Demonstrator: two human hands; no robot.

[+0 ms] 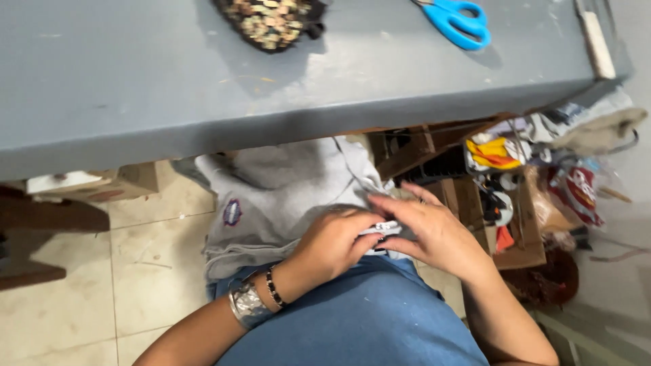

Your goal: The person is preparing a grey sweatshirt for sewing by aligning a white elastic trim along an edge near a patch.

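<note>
Presently, both hands work a small white piece (pixel 385 227) on the grey sweatshirt (pixel 285 196) in the lap, below the near edge of the grey surface (pixel 135 81). Left hand (pixel 336 244) pinches it; right hand (pixel 434 234) covers it, fingers loosely curled. Judged mid-handling; steady fingertip control is needed next. Blue scissors (pixel 458 20) lie untouched, far right.

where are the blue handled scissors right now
In the head view, the blue-handled scissors lie on the grey table top at the upper right, right of the dark patterned fabric piece.
</note>
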